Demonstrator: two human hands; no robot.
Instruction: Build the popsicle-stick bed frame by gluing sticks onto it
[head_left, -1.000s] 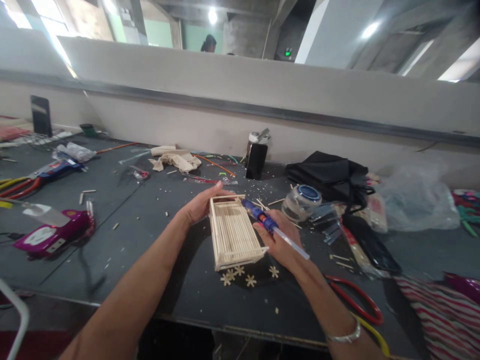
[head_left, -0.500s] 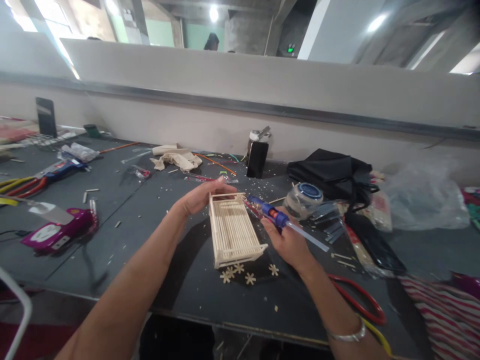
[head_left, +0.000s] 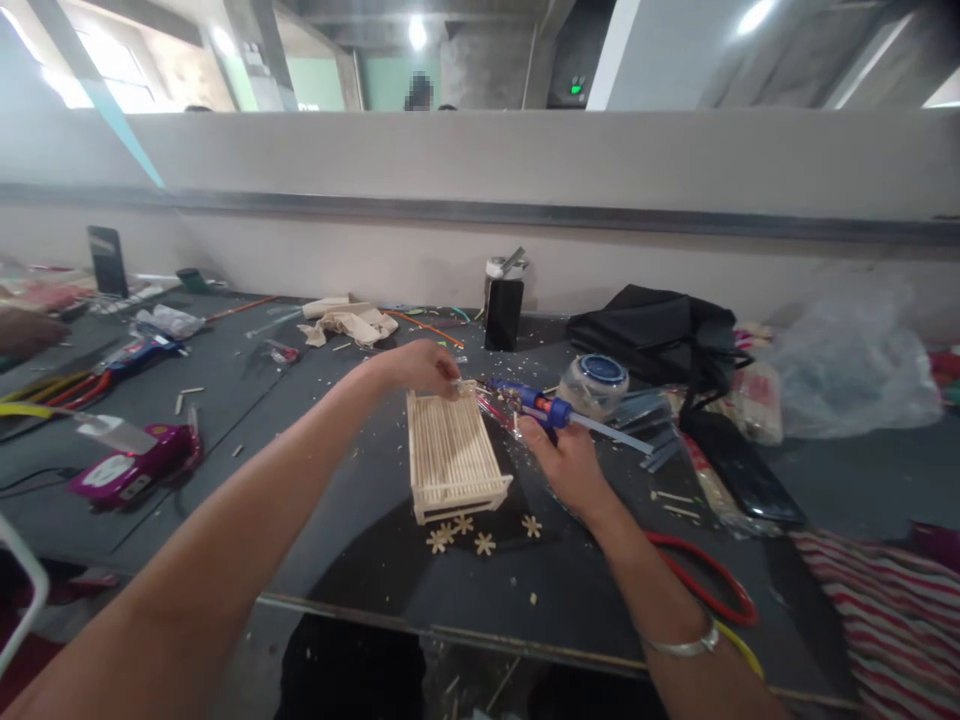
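Observation:
A miniature bed made of thin wooden sticks sits on the dark table, railed at both ends. Over its far end is my left hand, fingers pinched together at the far rail; what is between the fingertips is too small to make out. My right hand grips a blue glue gun just right of the bed. Its nozzle points left toward the bed's far corner, and a clear glue stick protrudes from the back. Several small wooden star-shaped pieces lie by the bed's near end.
A clear jar with a blue lid, a black bag and a dark phone lie to the right. Another phone stands upright at the back. A purple glue gun rests at left. Another person's hand shows at far left.
My left hand has left the bed's far left side and pinches above its far end. The glue gun stays in my right hand near the bed. Another person's hand has appeared at far left.

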